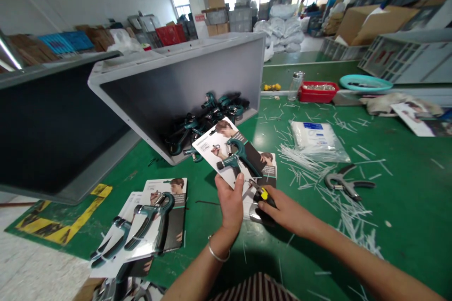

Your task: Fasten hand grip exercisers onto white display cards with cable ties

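Note:
My left hand (230, 200) is closed on the lower edge of a printed card (208, 143) with a dark green hand grip exerciser (241, 154) on its front, tilted above the table. In my right hand (282, 209) are cutting pliers (264, 194) with black and yellow handles, their jaws at the card's lower edge. Beneath lies another card (271, 160), partly hidden by my hands. To the left, carded hand grips (155, 216) overlap near the table's edge. Several loose hand grips (212, 113) lie in the tipped grey crate (176, 63).
White cable ties (300, 162) and cut pieces are scattered on the green table (406, 221), beside a plastic bag of ties (314, 136). A grey-black hand grip (348, 182) lies right. Behind are a red tray (319, 91), a glass jar (295, 85) and a turquoise basin (366, 83).

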{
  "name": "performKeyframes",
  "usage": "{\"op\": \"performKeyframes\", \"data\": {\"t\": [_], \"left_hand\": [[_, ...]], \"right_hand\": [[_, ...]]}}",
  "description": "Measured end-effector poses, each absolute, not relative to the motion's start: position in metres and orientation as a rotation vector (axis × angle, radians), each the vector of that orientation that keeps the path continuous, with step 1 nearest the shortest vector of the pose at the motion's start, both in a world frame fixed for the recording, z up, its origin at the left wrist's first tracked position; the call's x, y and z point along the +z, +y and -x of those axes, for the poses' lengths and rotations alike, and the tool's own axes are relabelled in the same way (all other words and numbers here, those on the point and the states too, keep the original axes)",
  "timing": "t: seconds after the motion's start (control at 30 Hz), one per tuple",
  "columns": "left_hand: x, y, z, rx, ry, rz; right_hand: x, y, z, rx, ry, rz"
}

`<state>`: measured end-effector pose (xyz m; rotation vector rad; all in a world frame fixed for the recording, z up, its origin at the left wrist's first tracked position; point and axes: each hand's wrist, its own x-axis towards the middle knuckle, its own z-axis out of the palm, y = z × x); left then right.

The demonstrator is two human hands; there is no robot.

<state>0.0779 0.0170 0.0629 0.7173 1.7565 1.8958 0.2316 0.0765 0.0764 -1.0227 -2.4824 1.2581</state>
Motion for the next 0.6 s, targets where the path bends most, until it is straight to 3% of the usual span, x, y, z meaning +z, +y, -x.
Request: {"op": "performKeyframes", "data": {"t": [0.37,0.6], "left_hand": [[0.065,0.011,-0.086,1.868,1.659,-0.739],[0.071,0.008,-0.078,1.844,1.585,-0.743]], "right_hand": [[0.064,0.062,-0.226,1.192,-2.359,1.049],[0.056,0.046,-0.222,1.381,-2.209,0.963]]}}
